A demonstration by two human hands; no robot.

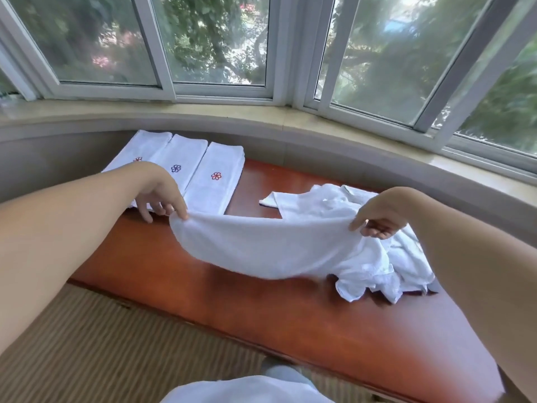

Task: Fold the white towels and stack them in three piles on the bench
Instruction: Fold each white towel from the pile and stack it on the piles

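A white towel (261, 245) hangs stretched above the red-brown wooden bench (305, 321). My left hand (161, 196) pinches its left corner and my right hand (380, 216) pinches its right corner. The towel sags between them, and its right end trails into a crumpled heap of white towels (401, 274) on the bench's right part. Three folded towel piles lie side by side at the bench's far left: the left pile (139, 152), partly hidden by my forearm, the middle pile (180, 161) with a blue flower mark, and the right pile (216, 178) with a red flower mark.
A curved stone window sill (261, 117) and a low wall run behind the bench, with sliding windows above. Striped carpet (101, 344) covers the floor in front. Another towel corner (273, 200) lies flat behind the heap. My white clothing (247, 391) shows at the bottom edge.
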